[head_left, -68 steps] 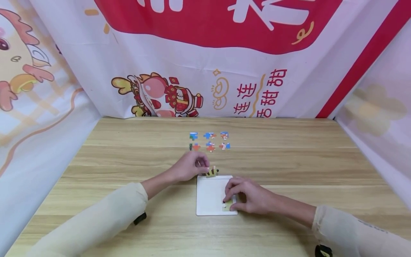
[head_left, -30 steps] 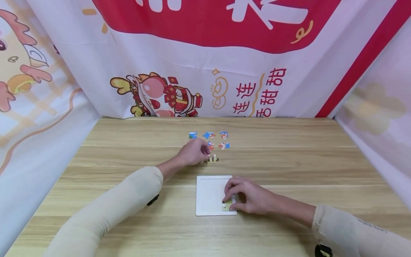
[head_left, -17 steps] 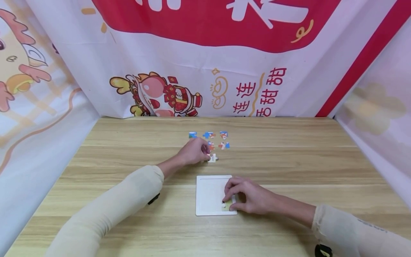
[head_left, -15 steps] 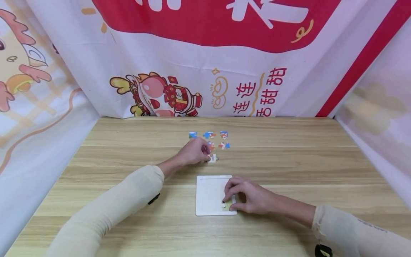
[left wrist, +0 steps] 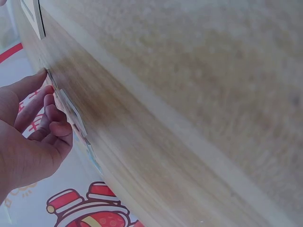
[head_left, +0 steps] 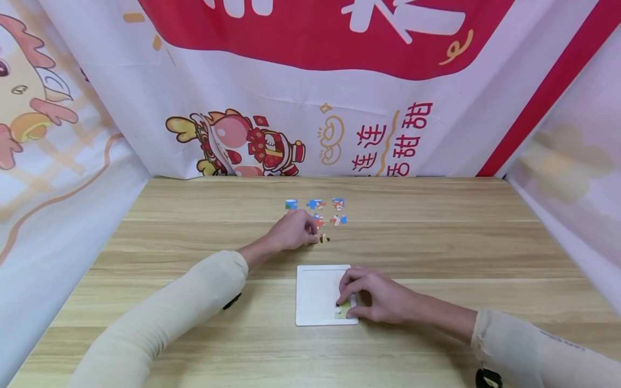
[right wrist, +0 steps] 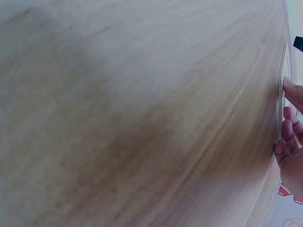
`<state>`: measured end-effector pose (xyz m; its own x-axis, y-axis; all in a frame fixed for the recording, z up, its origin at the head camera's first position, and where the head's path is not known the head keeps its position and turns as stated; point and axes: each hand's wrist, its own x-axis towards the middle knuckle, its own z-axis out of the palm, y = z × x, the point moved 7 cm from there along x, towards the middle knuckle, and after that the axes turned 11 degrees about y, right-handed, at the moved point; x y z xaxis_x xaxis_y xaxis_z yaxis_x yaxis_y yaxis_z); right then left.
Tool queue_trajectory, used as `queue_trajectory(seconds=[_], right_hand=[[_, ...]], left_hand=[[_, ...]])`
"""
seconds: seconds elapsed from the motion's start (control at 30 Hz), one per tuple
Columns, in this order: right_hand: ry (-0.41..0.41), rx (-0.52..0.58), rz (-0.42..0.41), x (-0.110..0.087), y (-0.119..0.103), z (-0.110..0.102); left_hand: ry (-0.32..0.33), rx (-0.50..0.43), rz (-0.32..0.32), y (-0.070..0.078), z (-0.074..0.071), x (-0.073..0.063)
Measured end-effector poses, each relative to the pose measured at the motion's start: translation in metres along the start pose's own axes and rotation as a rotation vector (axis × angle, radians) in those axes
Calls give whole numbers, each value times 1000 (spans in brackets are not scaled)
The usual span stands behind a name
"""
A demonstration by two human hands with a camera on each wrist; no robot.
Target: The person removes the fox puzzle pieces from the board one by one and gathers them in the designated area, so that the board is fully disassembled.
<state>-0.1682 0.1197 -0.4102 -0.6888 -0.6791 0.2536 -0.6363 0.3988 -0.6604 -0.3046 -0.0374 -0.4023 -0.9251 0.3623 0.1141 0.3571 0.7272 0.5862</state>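
Note:
My left hand (head_left: 293, 229) is over the middle of the table in the head view, thumb and forefinger pinching a yellow-and-dark jigsaw piece (head_left: 324, 238). In the left wrist view the fingertips of the left hand (left wrist: 40, 125) meet at the piece's thin edge. Nearer me lies a square white puzzle tray (head_left: 317, 293). Over its right side is my right hand (head_left: 375, 296), with thumb and forefinger on a yellow jigsaw piece (head_left: 342, 310) in the tray's near right corner; the fingers cover part of that piece. The right wrist view has the right hand (right wrist: 291, 142) against the tray edge.
Beyond the left hand, several blue and orange jigsaw pieces (head_left: 338, 204) lie in rows on the wooden table (head_left: 436, 226). The left hand may hide another there. A printed white-and-red cloth (head_left: 310, 86) hangs along the table's back edge.
My left hand has carried the striped jigsaw piece from the tray's far edge away to the table beyond. Lately the piece's face turned from pale to yellow and dark. The right hand stays put.

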Motion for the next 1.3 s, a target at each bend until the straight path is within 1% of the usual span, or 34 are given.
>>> queue_trajectory(seconds=[0.2,0.27,0.4,0.5,0.57,0.67,0.8,0.9,1.03,1.17,1.3], right_hand=[[0,-1,1,0,-1,0],[-2,-1,4,0,-1,0],[-9,-4,10,1,-1,-1],[-15,-8,18,2,-1,-1],[-19,-12,24,2,-1,-2],[-23,-27,22,2,-2,-2],[-25,-55,7,1,-3,-2],[-25,-69,3,1,-4,-1],[-21,-77,9,0,-3,-1],[-23,-76,30,0,-2,-1],[-24,-73,53,1,-1,0]], left_hand=[[-1,9,-9,0,-2,-1],[9,4,-9,1,-3,-2],[43,-27,8,4,-11,-7],[44,-60,30,10,-16,-14],[31,-66,58,15,-17,-20],[8,-66,122,23,-17,-31],[-36,-55,191,32,-14,-48],[-98,-31,201,35,-9,-62],[-174,6,206,35,-4,-79],[-208,38,228,35,0,-92],[-224,78,226,34,2,-100]])
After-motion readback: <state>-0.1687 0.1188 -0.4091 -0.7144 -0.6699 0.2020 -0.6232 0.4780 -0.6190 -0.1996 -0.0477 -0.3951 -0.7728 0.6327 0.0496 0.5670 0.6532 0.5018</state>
